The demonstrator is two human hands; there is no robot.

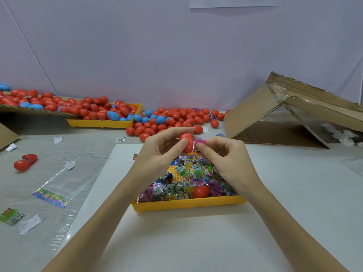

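Frame centre, above the yellow tray [188, 204] of packets: left hand [157, 152] grips a red egg half [186, 142], thumb and fingers curled round it. Right hand [225, 154] pinches a pink packet [200, 141] at its open side, touching. Egg pile [172, 119] behind.

Bright, even light falls from overhead, with no hard shadows. The yellow tray [188, 204] throws only a thin, soft shadow along its near wall onto the white sheet [176, 242]. Left of the tray, a clear plastic bag [64, 179] catches streaky glare. Beyond the tray, the heaped eggs [172, 118] show small dull highlights. The egg [186, 145] and pink packet [200, 142] held over the tray's far end are evenly lit, their edges slightly soft. Print on the packets [186, 173] in the tray is smeared and unreadable. Right of the tray, the cardboard box [284, 114] leans and stretches with wide-angle distortion. The wall [176, 55] behind has a lilac cast.
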